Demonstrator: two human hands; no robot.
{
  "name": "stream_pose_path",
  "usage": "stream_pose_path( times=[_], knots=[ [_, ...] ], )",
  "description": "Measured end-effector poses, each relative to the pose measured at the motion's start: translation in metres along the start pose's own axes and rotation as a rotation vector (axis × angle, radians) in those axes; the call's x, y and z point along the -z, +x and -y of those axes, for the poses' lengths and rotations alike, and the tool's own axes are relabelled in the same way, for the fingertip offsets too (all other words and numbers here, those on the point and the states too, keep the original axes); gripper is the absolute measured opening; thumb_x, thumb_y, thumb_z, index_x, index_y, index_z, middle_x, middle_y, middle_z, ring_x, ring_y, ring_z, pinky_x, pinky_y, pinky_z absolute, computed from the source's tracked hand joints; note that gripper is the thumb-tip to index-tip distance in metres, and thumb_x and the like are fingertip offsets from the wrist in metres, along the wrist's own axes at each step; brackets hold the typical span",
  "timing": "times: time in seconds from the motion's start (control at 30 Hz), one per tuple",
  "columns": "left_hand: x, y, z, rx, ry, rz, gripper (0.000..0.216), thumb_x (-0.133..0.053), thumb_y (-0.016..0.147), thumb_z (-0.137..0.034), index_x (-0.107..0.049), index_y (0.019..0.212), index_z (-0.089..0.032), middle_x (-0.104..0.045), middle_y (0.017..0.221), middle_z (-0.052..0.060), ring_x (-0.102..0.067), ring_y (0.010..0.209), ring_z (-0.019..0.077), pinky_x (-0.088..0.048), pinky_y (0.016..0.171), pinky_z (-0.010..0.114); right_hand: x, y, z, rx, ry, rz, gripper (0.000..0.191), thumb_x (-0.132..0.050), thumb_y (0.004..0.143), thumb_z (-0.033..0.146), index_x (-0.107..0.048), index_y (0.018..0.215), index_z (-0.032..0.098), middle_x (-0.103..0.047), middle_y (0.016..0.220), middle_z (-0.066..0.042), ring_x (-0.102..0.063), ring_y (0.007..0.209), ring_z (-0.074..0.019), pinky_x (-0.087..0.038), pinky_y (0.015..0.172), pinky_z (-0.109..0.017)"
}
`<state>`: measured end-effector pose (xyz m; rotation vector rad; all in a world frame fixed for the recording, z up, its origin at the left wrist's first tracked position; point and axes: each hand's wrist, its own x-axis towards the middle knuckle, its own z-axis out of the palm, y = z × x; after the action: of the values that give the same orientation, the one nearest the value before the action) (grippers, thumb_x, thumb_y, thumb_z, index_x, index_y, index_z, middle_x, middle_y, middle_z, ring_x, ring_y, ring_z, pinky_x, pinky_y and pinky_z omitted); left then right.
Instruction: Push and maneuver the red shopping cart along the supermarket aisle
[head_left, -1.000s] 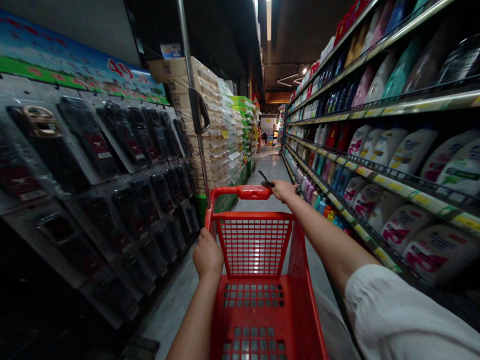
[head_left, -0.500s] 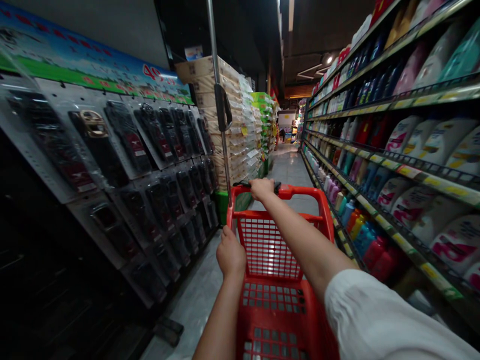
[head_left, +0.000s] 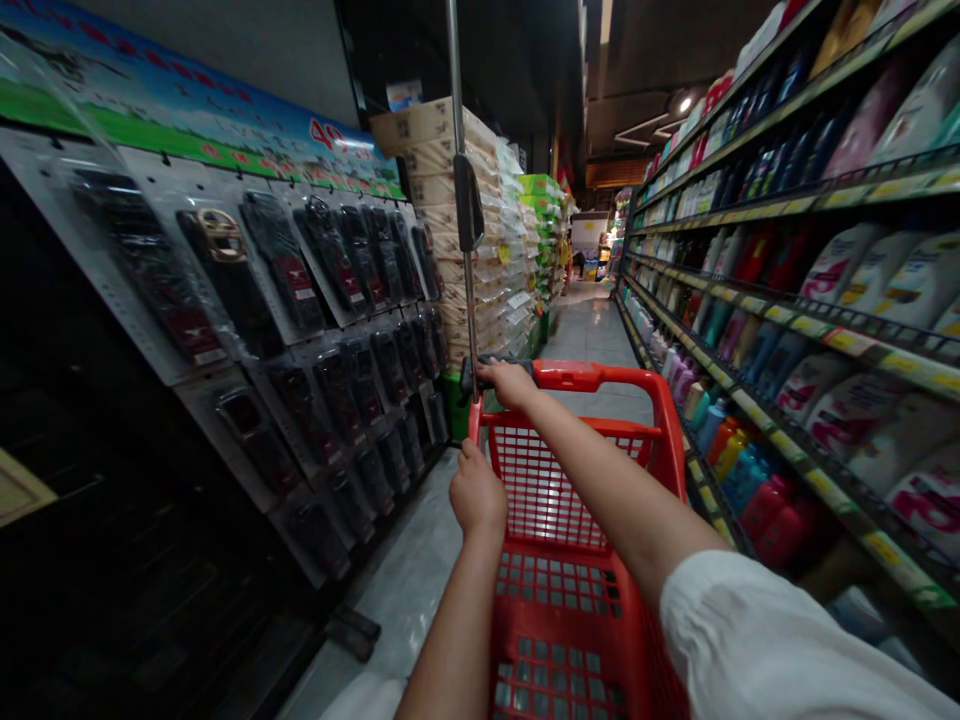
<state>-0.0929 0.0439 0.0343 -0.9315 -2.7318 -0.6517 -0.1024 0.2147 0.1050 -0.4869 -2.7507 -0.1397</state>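
A red plastic shopping cart (head_left: 600, 560) stands in front of me in a shop aisle, its basket holding nothing that I can see. My left hand (head_left: 477, 492) grips the cart's near left rim. My right hand (head_left: 511, 382) reaches across to the far left end of the cart's top bar and closes on a dark object (head_left: 480, 366) there, against the bar. A metal pole (head_left: 463, 200) with a black loop handle rises from the cart's far left corner.
On the left hangs a wall of dark packaged items on pegboard (head_left: 300, 330), then stacked cartons (head_left: 450, 220). On the right run shelves of bottles and detergent jugs (head_left: 847, 300). The grey tiled aisle floor (head_left: 592, 330) stretches ahead between them.
My right hand slid from the right end of the cart's top bar to its left end, near the pole. The view swung left and the cart sits further right in the frame.
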Motion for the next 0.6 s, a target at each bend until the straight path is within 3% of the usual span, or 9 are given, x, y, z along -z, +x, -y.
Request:
stream_pose_path(
  times=[0.23, 0.33, 0.47, 0.6],
  knots=[
    [0.005, -0.002, 0.002, -0.042, 0.004, 0.037, 0.039, -0.029, 0.091, -0.002, -0.048, 0.125, -0.009, -0.069, 0.107, 0.015, -0.072, 0.087, 0.0212, -0.051, 0.066, 0.026, 0.015, 0.0, -0.006, 0.226, -0.274, 0.053, 0.041, -0.037, 0.094, 0.013, -0.061, 0.126, 0.019, -0.053, 0.143, -0.009, -0.055, 0.122, -0.0269, -0.046, 0.101, -0.042],
    [0.005, -0.002, 0.003, -0.043, 0.013, 0.054, 0.041, -0.03, 0.091, -0.001, -0.047, 0.127, -0.009, -0.068, 0.108, 0.015, -0.072, 0.087, 0.0207, -0.051, 0.066, 0.026, 0.009, -0.013, -0.019, 0.178, -0.371, 0.005, 0.043, -0.034, 0.097, 0.019, -0.054, 0.135, 0.019, -0.044, 0.15, -0.01, -0.047, 0.13, -0.032, -0.043, 0.102, -0.052],
    [0.004, 0.0, 0.003, -0.048, 0.025, 0.059, 0.04, -0.029, 0.092, -0.002, -0.047, 0.127, -0.01, -0.068, 0.11, 0.015, -0.072, 0.086, 0.02, -0.052, 0.067, 0.026, -0.004, -0.033, -0.03, 0.126, -0.425, 0.002, 0.04, -0.037, 0.096, 0.022, -0.062, 0.127, 0.025, -0.036, 0.155, -0.005, -0.031, 0.14, -0.0397, -0.031, 0.104, -0.069],
    [0.006, 0.0, 0.003, -0.063, 0.036, 0.058, 0.04, -0.03, 0.091, -0.002, -0.048, 0.126, -0.011, -0.068, 0.109, 0.015, -0.072, 0.087, 0.0197, -0.052, 0.067, 0.025, 0.001, -0.045, -0.029, 0.057, -0.417, 0.015, 0.038, -0.039, 0.094, 0.02, -0.069, 0.116, 0.025, -0.038, 0.155, -0.005, -0.029, 0.14, -0.0443, -0.037, 0.094, -0.072]
  ],
)
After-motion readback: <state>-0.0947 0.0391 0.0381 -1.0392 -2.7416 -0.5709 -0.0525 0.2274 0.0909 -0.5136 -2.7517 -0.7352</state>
